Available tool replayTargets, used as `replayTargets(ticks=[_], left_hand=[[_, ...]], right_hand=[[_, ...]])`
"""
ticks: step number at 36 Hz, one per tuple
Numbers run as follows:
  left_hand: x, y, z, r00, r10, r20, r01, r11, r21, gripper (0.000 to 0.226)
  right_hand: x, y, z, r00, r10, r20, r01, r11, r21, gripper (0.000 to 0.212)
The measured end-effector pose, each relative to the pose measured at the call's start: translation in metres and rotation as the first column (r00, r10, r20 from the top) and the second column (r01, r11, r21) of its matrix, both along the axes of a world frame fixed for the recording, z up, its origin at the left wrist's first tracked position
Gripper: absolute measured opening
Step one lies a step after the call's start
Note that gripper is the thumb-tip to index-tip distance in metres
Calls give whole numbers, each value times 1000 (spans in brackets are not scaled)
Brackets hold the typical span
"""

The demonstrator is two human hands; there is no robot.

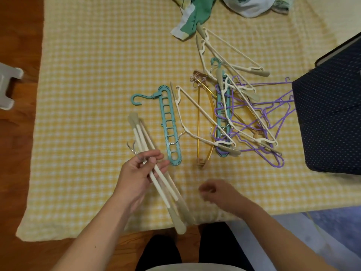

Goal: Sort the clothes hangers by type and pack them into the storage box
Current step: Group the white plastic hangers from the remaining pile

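My left hand [139, 173] grips a bundle of cream hangers [156, 173] with beige tips, held slanted above the yellow checked blanket [93, 79]. My right hand [216, 191] hovers low at the near edge, blurred, fingers curled, with nothing visible in it. A teal multi-hole hanger [169, 124] lies flat just beyond my left hand. To its right sits a tangled pile: cream hangers [230, 55], gold hangers [203, 122], a second teal hanger [221, 114] and purple wire hangers [271, 116]. The dark blue dotted storage box [332, 114] stands at the right edge.
Crumpled clothes [197, 14] and a white bundle [252, 6] lie at the far side of the blanket. A white plastic stool [7, 85] stands on the wooden floor at left. A pale blue mat [322, 231] lies near right.
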State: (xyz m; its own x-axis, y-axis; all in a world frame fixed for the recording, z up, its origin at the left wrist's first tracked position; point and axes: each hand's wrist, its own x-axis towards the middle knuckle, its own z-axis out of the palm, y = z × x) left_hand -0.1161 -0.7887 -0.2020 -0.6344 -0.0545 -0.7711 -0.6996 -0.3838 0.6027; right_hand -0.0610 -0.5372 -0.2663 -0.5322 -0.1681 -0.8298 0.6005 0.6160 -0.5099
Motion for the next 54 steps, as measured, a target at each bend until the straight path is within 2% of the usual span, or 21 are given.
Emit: replayTargets(ticks=[2, 4, 7, 9, 11, 14, 17, 25, 31, 36, 39, 41, 43, 45, 48, 54], left_hand=[[1, -2, 1, 1000, 6, 13, -7, 999, 32, 21], [2, -5, 2, 1000, 1, 27, -2, 999, 45, 22], [3, -8, 0, 999, -7, 46, 5, 999, 47, 22], [4, -11, -2, 998, 4, 55, -6, 999, 43, 23], [5, -14, -3, 998, 17, 60, -20, 999, 44, 22], [6, -19, -3, 997, 30, 68, -33, 999, 39, 22], [7, -23, -3, 997, 37, 73, -39, 999, 22, 22], [7, -26, -5, 996, 31, 84, -28, 999, -45, 20], [6, -25, -4, 996, 31, 80, -27, 998, -53, 18], [7, -27, -5, 997, 27, 71, -24, 999, -42, 19], [9, -27, -5, 997, 20, 69, -17, 999, -46, 19], [9, -27, -6, 998, 14, 64, -11, 999, -50, 19], [9, -28, -5, 999, 11, 53, -8, 998, -55, 19], [7, -27, -4, 999, 16, 35, -14, 998, -64, 21], [3, -26, -2, 999, 34, 13, -33, 998, -54, 24], [-5, -18, 4, 999, 26, -36, -28, 999, -42, 33]], right_hand=[[-24, 6, -11, 979, -36, -199, 83, 969, 232, 10], [-49, 14, -22, 935, 15, -355, 137, 907, 398, 11], [-78, 28, -45, 767, 321, -556, 88, 805, 586, 15], [-88, 37, -62, 694, 488, -529, 15, 725, 688, 26], [-96, 44, -70, 709, 578, -405, -101, 651, 752, 34], [-103, 49, -73, 692, 659, -294, -212, 576, 789, 43], [-101, 48, -71, 667, 695, -270, -246, 547, 800, 44], [-95, 47, -66, 702, 581, -412, -164, 694, 701, 32], [-81, 52, -67, 667, 492, -559, -33, 770, 638, 22], [-66, 52, -48, 620, 419, -663, 50, 822, 567, 32], [-59, 51, -45, 642, 379, -666, 68, 838, 542, 39], [-55, 42, -40, 658, 290, -695, 87, 888, 452, 39], [-47, 24, -28, 681, 124, -722, 94, 963, 254, 41], [-35, 2, -14, 730, -34, -682, 91, 995, 48, 40], [-10, -30, -4, 848, -136, -513, 85, 989, -122, 38], [31, -70, 4, 945, -108, -309, 44, 978, -206, 45]])
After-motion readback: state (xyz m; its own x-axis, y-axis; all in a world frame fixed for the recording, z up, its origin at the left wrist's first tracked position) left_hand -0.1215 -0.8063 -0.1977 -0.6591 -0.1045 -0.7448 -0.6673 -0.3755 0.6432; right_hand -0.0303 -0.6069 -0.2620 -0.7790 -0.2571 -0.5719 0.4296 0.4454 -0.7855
